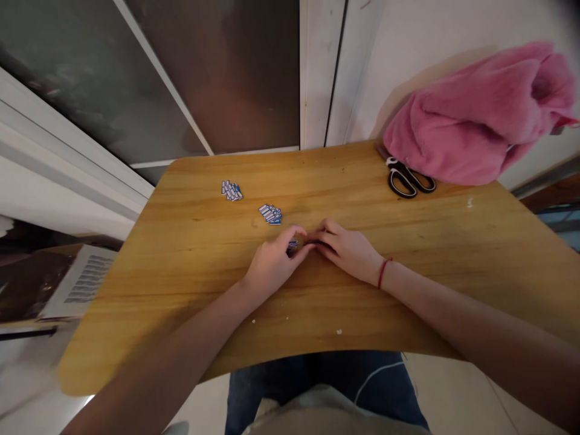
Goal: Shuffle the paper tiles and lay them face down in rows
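Observation:
Over the middle of the wooden table, my left hand (274,258) and my right hand (351,249) meet at the fingertips. Both are closed in a pinch around something small and dark, mostly hidden by the fingers. Within the curve of my left thumb and forefinger shows a little bunch of blue-and-white pieces (293,246); whether they are held or lie on the table I cannot tell. Just beyond my left hand is a pile of small blue-edged white pieces (270,214). A similar pile (232,190) lies farther back to the left.
Black-handled scissors (403,181) lie at the back right, blades partly under a pink plush cloth (475,121). Tiny white scraps (339,331) dot the wooden table (181,290) near its front edge. A glass-panelled frame (254,78) and a wall stand behind. Left of the table sits a cardboard box (81,284).

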Motion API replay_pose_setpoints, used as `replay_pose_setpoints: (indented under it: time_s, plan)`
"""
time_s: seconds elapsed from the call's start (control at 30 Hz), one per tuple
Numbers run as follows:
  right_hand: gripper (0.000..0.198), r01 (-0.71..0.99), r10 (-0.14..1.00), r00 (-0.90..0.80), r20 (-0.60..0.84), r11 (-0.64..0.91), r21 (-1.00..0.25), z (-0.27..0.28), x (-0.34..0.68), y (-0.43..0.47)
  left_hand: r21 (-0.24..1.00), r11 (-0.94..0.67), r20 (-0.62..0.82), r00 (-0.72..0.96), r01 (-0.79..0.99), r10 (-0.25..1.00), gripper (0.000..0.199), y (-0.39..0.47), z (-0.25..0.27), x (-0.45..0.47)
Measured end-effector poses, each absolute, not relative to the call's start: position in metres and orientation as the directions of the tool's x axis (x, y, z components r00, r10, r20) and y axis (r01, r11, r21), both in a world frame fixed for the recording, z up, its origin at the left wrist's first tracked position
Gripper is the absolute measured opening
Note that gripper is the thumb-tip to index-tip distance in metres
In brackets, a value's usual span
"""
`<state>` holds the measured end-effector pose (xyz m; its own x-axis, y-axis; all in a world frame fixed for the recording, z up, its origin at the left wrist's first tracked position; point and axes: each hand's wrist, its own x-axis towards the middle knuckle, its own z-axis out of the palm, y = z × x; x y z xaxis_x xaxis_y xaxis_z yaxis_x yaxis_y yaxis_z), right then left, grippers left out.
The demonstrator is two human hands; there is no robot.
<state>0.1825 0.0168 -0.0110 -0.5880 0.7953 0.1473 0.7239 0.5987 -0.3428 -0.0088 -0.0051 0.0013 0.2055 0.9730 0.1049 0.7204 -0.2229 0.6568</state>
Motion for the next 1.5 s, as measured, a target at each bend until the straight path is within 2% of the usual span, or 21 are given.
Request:
replay_pose_setpoints:
  time_s: [0.17, 0.33, 0.43, 0.63, 0.8, 0.93, 1.2, 1.37, 1.5]
  plan:
    - [0.026, 0.717, 0.816, -0.557, 0.153, 0.566, -0.406, -0.0115, 0.1853, 0.0184, 0.529, -0.264, 0.049, 0.281, 0.807, 0.958, 0.016, -0.0009, -0.0012, -0.0114]
    - [0.024, 0.67, 0.821, -0.511, 0.254, 0.565, -0.482, -0.0139, 0.1883, 0.0203, 0.489, -0.248, 0.03, 0.267, 0.836, 0.963, 0.018, 0.0008, 0.0001, -0.0091]
    - [0.023, 0.666, 0.825, -0.505, 0.254, 0.56, -0.492, -0.0128, 0.1892, 0.0199, 0.478, -0.24, 0.019, 0.263, 0.845, 0.964, 0.02, 0.0015, 0.0007, -0.008]
    - [0.023, 0.689, 0.806, -0.557, 0.201, 0.583, -0.43, -0.0123, 0.1868, 0.017, 0.443, -0.274, 0.025, 0.294, 0.854, 0.956, 0.023, 0.0034, -0.0016, -0.0091]
    - [0.022, 0.692, 0.819, -0.531, 0.216, 0.566, -0.447, -0.0132, 0.1872, 0.0165, 0.439, -0.305, 0.037, 0.322, 0.845, 0.946, 0.023, 0.0041, -0.0035, -0.0107]
    - [0.025, 0.693, 0.806, -0.526, 0.27, 0.591, -0.413, -0.0136, 0.1879, 0.0152, 0.467, -0.329, 0.069, 0.337, 0.821, 0.939, 0.021, 0.0049, -0.0044, -0.0116]
    - [0.025, 0.677, 0.702, -0.576, 0.419, 0.697, -0.237, -0.0153, 0.1878, 0.0129, 0.501, -0.327, 0.057, 0.346, 0.801, 0.936, 0.02, 0.005, -0.0034, -0.0123]
    - [0.026, 0.679, 0.71, -0.571, 0.411, 0.69, -0.249, -0.0165, 0.1875, 0.0124, 0.499, -0.312, 0.054, 0.331, 0.808, 0.942, 0.02, 0.005, -0.0032, -0.0116]
    - [0.025, 0.676, 0.735, -0.538, 0.412, 0.669, -0.31, -0.0157, 0.1874, 0.012, 0.495, -0.313, 0.054, 0.331, 0.81, 0.942, 0.022, 0.0055, -0.0033, -0.0118]
